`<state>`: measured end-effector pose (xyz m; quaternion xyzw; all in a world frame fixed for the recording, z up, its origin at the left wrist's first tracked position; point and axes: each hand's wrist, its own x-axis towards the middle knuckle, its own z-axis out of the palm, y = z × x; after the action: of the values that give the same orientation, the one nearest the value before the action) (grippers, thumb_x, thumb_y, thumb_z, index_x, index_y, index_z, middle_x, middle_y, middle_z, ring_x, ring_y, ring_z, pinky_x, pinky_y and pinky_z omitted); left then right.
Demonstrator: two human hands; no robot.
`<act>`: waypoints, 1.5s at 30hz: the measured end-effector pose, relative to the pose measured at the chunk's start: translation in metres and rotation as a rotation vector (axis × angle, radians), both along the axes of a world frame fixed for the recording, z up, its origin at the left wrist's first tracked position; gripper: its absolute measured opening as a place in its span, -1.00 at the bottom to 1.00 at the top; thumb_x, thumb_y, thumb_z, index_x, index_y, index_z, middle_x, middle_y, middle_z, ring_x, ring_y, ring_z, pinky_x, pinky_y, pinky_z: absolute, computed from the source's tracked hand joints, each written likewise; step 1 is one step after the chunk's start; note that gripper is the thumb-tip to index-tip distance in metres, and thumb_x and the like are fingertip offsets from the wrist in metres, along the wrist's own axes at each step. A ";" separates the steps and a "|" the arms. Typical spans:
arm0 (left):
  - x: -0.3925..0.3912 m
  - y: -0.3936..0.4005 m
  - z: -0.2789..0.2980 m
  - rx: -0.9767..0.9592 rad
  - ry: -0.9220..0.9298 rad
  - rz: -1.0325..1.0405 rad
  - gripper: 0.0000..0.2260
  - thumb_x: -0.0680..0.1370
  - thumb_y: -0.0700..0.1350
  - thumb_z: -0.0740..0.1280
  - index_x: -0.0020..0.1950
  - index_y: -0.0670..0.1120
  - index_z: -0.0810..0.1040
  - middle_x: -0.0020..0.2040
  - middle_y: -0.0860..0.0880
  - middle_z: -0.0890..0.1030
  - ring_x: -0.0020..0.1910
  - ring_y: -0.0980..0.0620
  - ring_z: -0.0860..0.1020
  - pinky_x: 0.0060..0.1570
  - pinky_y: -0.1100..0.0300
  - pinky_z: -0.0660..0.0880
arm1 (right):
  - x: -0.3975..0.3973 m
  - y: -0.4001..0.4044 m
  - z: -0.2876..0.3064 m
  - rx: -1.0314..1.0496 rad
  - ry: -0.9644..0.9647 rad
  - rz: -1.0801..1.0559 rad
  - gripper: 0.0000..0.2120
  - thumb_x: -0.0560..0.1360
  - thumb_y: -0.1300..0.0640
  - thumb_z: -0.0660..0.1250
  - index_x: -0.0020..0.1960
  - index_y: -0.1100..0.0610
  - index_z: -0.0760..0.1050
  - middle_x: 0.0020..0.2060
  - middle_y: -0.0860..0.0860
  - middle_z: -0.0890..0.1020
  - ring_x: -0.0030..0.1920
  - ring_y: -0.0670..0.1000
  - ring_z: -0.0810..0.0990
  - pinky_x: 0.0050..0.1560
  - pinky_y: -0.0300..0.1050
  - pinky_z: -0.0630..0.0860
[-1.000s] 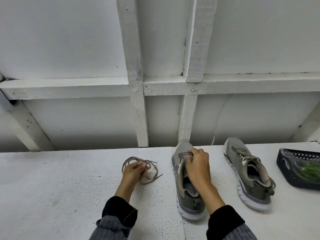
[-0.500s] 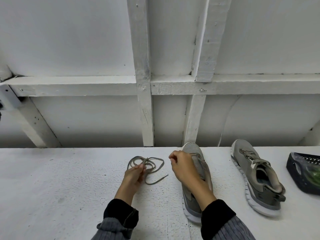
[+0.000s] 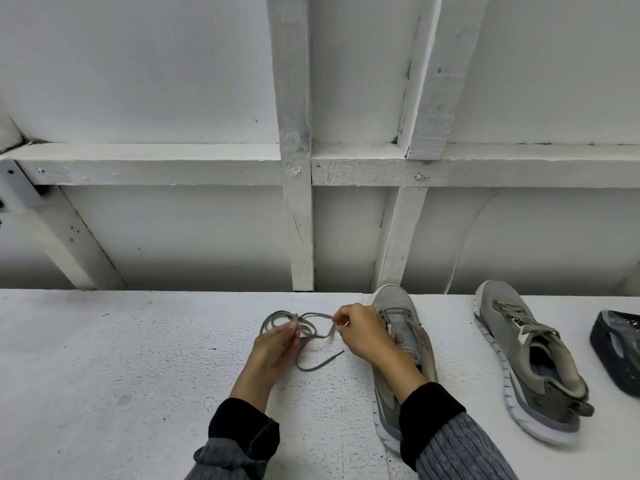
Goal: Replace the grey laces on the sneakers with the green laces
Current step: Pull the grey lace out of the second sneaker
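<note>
A loose grey lace (image 3: pixel 313 362) lies in loops on the white table, left of the near sneaker. My left hand (image 3: pixel 275 348) pinches the bundle of loops. My right hand (image 3: pixel 360 332) pinches one end of the same lace. Behind my right wrist stands the near grey sneaker (image 3: pixel 398 327), with no lace in its eyelets. A second grey sneaker (image 3: pixel 530 362) stands to its right, still laced in grey. The green laces cannot be made out in this view.
A dark perforated basket (image 3: pixel 620 348) sits at the right edge, cut off by the frame. The white table (image 3: pixel 104 375) ends at a white framed wall (image 3: pixel 298 237) just behind the sneakers.
My right hand left the near sneaker, moved left and took hold of the grey lace's end. My left hand stayed on the lace bundle. The view shifted left.
</note>
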<state>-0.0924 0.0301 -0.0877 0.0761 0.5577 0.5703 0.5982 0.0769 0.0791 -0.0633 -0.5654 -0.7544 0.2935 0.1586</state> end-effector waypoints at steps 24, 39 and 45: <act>0.027 0.025 0.058 0.303 -0.583 -0.124 -0.90 0.44 -0.23 0.32 -0.16 -0.14 0.64 -0.16 0.02 0.67 -0.13 0.10 0.67 0.07 0.01 0.56 | 0.036 -0.031 0.037 -0.060 0.394 -0.011 -0.84 0.59 0.16 0.25 -0.12 0.19 0.51 -0.44 -0.02 0.55 -0.47 -0.18 0.45 -0.35 -0.35 0.39; 0.085 -0.005 0.070 0.208 0.042 -0.545 -0.75 0.66 -0.10 0.18 0.22 -0.20 0.51 0.08 -0.08 0.61 -0.03 0.03 0.60 -0.15 0.24 0.55 | 0.097 -0.057 0.062 0.165 0.389 -0.165 -0.78 0.56 0.09 0.32 -0.27 0.03 0.48 -0.47 -0.10 0.44 -0.45 -0.17 0.35 -0.37 -0.34 0.29; 0.091 -0.015 0.083 0.325 0.365 -0.943 -0.76 0.63 -0.08 0.19 0.09 -0.18 0.57 -0.37 0.07 0.44 -0.44 0.20 0.31 -0.45 0.39 0.20 | 0.119 -0.059 0.070 0.213 0.344 -0.161 -0.81 0.58 0.08 0.28 -0.20 0.08 0.49 -0.52 -0.10 0.38 -0.47 -0.16 0.34 -0.39 -0.31 0.28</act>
<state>-0.0013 0.0150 -0.0047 0.5084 0.4623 0.2960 0.6635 0.1958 0.0199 0.0067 -0.5455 -0.6953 0.2908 0.3667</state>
